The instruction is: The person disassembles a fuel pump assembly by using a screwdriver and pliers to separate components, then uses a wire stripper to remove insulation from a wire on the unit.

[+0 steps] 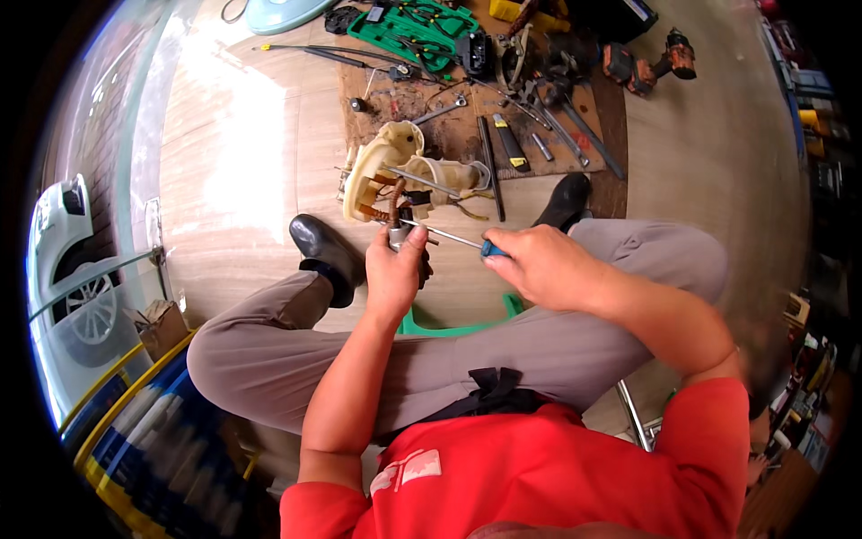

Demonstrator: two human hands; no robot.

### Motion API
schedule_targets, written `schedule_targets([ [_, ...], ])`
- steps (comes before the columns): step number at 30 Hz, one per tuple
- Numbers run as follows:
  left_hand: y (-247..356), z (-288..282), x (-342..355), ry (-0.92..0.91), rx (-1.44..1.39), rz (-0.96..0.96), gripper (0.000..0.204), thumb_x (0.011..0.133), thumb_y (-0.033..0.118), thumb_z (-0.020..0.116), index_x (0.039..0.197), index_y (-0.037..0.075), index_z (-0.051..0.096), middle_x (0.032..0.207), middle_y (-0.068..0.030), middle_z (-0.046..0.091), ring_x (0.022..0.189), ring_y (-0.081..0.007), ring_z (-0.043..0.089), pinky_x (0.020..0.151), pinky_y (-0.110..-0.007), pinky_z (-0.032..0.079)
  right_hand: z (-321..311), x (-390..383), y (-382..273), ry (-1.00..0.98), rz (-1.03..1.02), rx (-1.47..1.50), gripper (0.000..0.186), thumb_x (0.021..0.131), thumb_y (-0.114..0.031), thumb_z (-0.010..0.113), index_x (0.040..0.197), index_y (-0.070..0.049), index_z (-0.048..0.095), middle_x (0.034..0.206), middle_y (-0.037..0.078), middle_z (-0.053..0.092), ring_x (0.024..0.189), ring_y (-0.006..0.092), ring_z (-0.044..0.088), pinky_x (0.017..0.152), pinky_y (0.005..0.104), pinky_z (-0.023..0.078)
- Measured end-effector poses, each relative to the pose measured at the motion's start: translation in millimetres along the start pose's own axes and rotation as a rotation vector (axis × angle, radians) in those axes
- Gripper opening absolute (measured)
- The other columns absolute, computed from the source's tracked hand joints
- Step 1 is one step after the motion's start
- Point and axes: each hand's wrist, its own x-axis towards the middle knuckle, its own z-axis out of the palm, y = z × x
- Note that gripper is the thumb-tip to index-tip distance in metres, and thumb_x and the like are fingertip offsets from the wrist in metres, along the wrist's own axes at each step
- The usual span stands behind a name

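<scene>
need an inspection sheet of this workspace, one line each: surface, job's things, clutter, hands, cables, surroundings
Surface: stained brown board on pale tiled floor
Job's things: cream plastic assembly with brown ribbed tube; silver metal cylinder; blue-handled screwdriver
Clutter: green plastic tool tray, black-and-yellow utility knife and silver wrench on the board; orange-and-black cordless drill to the right
Hands: left hand grips the cylinder; right hand holds the screwdriver, shaft toward the cylinder's top, tip contact unclear
Cables: thin wires at the assembly
Surroundings: white car at far left; yellow-framed rack lower left
</scene>
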Motion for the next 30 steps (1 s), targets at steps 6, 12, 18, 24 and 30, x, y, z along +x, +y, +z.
schedule_targets([
  [6,-2,2,-15,-0.091,0.003,0.049,0.041,0.092,0.035,0.074,0.107,0.001,0.056,0.070,-0.0018,0.058,0.055,-0.0092,0.053,0.048,-0.024,0.042,-41,-6,0,-0.189,0.027,0.010,0.030,0.095,-0.020,0.064,0.118,0.000,0.065,0.087,0.024,0.068,0.082,0.0420,0.066,0.074,0.0446,0.052],
  [12,3,1,-9,-0.045,0.143,0.128,0.031,0.095,0.024,0.071,0.108,-0.001,0.059,0.072,-0.0004,0.058,0.061,-0.0073,0.051,0.055,-0.025,0.043,-52,-3,2,-0.191,-0.022,-0.028,0.024,0.093,-0.018,0.065,0.110,-0.001,0.066,0.086,0.023,0.067,0.081,0.0418,0.064,0.071,0.0458,0.051],
  [18,-10,3,-3,-0.007,0.183,0.280,0.033,0.090,0.016,0.076,0.109,-0.002,0.057,0.079,-0.0037,0.061,0.062,-0.0092,0.053,0.059,-0.027,0.049,-55,2,6,-0.179,-0.051,-0.016,0.023,0.094,-0.026,0.062,0.100,-0.004,0.068,0.082,0.024,0.066,0.081,0.0448,0.064,0.072,0.0510,0.050],
  [24,14,3,-10,0.017,0.358,0.259,0.035,0.087,0.018,0.080,0.105,-0.004,0.058,0.074,-0.0038,0.062,0.061,-0.0086,0.055,0.055,-0.026,0.048,-55,6,13,-0.169,-0.112,-0.011,0.031,0.092,-0.019,0.067,0.116,0.001,0.066,0.085,0.022,0.068,0.080,0.0394,0.067,0.069,0.0440,0.052],
  [30,7,-6,-11,-0.092,0.297,0.147,0.035,0.088,0.025,0.079,0.097,-0.003,0.060,0.069,-0.0024,0.061,0.059,-0.0079,0.054,0.053,-0.026,0.047,-64,10,14,-0.233,-0.177,-0.077,0.030,0.092,-0.021,0.068,0.115,-0.002,0.066,0.082,0.020,0.067,0.078,0.0396,0.066,0.068,0.0441,0.051],
])
